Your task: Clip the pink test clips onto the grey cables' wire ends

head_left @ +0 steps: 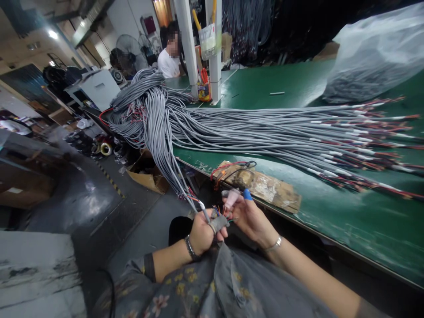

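Observation:
My left hand (202, 232) is closed around the end of a grey cable (204, 212). Grey wrapping (217, 224) covers one of its fingers. Thin coloured wires (219, 211) in blue, orange and green fan out from the cable end between my hands. My right hand (255, 221) is just right of these wires, palm up, its thumb and forefinger apart. A blue cover (247, 194) is on the thumb tip and a pinkish wrap (232, 198) on the forefinger. Whether its lower fingers touch a wire is hard to see.
A large bundle of grey cables (232, 128) lies along the green table (364, 229), stripped ends to the right. A worn wooden board (268, 187) with a red-and-black lead rests at the near edge. A plastic bag (374, 57) stands at back right. Beyond the post sits a person (168, 62).

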A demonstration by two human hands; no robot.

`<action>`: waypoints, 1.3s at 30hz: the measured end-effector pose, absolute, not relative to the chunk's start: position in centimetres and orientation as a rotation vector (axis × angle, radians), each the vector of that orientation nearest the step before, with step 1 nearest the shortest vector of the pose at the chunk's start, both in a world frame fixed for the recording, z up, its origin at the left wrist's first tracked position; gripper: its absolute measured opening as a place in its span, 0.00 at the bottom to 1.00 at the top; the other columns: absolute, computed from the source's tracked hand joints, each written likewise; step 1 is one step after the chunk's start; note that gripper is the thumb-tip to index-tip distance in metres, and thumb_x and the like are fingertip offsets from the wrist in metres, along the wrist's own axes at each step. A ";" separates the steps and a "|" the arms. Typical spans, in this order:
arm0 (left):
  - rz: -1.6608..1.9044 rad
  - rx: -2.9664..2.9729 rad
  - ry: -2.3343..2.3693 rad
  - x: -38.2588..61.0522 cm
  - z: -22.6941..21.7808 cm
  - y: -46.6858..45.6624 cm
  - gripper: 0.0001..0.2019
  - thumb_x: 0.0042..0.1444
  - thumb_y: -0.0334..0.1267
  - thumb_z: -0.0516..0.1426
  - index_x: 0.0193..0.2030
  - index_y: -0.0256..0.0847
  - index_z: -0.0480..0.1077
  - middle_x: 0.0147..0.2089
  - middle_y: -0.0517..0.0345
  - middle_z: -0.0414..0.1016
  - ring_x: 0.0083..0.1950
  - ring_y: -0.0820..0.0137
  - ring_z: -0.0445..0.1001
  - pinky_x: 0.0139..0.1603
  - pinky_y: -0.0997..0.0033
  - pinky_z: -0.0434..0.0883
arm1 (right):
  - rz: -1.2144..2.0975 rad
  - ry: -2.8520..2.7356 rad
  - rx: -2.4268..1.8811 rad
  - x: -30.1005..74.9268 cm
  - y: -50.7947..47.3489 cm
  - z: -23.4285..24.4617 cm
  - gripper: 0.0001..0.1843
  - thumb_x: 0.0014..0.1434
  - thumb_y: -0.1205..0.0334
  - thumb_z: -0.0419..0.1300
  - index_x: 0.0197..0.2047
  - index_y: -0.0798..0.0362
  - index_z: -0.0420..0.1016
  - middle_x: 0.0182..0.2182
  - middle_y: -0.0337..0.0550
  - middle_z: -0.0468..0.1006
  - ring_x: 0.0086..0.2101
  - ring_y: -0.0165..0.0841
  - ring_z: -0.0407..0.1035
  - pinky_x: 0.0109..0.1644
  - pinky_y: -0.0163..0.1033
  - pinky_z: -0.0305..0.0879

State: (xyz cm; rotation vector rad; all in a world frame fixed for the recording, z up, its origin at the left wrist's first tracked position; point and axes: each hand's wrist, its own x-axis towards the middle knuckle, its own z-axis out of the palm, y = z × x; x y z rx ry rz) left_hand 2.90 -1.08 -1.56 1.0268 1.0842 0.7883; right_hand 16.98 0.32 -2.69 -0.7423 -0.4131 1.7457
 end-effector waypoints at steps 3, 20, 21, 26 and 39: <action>0.806 1.042 1.088 2.7 -1.7 -1.2 0.19 0.45 0.53 0.62 0.22 0.37 0.67 0.15 0.59 0.70 0.12 0.78 0.62 0.14 0.80 0.56 | 1.686 -0.459 -0.780 17.0 0.0 -2.4 0.18 0.46 0.44 0.67 0.31 0.51 0.79 0.25 0.39 0.75 0.24 0.30 0.65 0.27 0.35 0.63; 0.821 0.911 1.139 3.7 -0.7 -0.5 0.19 0.39 0.52 0.62 0.20 0.37 0.65 0.13 0.59 0.68 0.10 0.79 0.60 0.12 0.79 0.51 | 1.651 -0.461 -0.803 17.0 -0.1 -2.6 0.20 0.41 0.43 0.71 0.27 0.51 0.78 0.23 0.38 0.74 0.25 0.30 0.63 0.30 0.37 0.62; 0.817 0.904 1.138 3.7 -0.7 -0.4 0.19 0.39 0.52 0.62 0.20 0.37 0.66 0.13 0.59 0.68 0.10 0.79 0.60 0.11 0.79 0.51 | 1.654 -0.458 -0.803 17.0 0.0 -2.6 0.20 0.40 0.43 0.71 0.27 0.51 0.78 0.23 0.38 0.74 0.25 0.30 0.63 0.30 0.37 0.62; 0.791 0.900 1.137 3.8 -1.0 -0.3 0.18 0.39 0.51 0.62 0.20 0.37 0.66 0.13 0.60 0.68 0.10 0.79 0.59 0.12 0.79 0.51 | 1.657 -0.466 -0.787 16.9 0.2 -2.8 0.18 0.41 0.44 0.71 0.28 0.50 0.79 0.25 0.39 0.76 0.25 0.31 0.64 0.33 0.38 0.63; 0.806 1.038 1.091 2.6 -1.7 -1.4 0.20 0.45 0.54 0.61 0.21 0.37 0.66 0.14 0.59 0.69 0.12 0.79 0.61 0.14 0.79 0.55 | 1.741 -0.424 -0.772 17.2 0.0 -2.8 0.20 0.46 0.41 0.66 0.32 0.50 0.79 0.28 0.41 0.78 0.26 0.30 0.67 0.27 0.35 0.63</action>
